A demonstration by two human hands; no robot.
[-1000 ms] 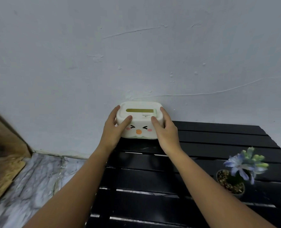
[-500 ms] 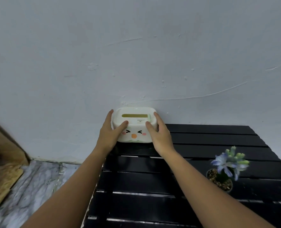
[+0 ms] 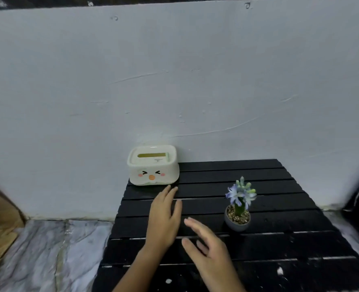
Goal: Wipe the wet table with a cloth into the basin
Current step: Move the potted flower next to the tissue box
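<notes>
Both hands hang flat and empty over the black slatted table (image 3: 279, 207), fingers loosely spread: the left hand (image 3: 164, 220) just near of the cream tissue box (image 3: 153, 165), the right hand (image 3: 208, 249) nearer, beside it. The box sits at the table's far-left corner against the white wall (image 3: 174, 81), and a small potted flower (image 3: 238, 207) stands to the right of the hands.

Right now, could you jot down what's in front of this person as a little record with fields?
surface: black slatted table against a white wall
back left corner: cream tissue box with a cartoon face, standing free
right of the hands: small grey pot with a blue flower, upright
left hand: open, empty, above the slats
right hand: open, empty
cloth and basin: not in view
</notes>
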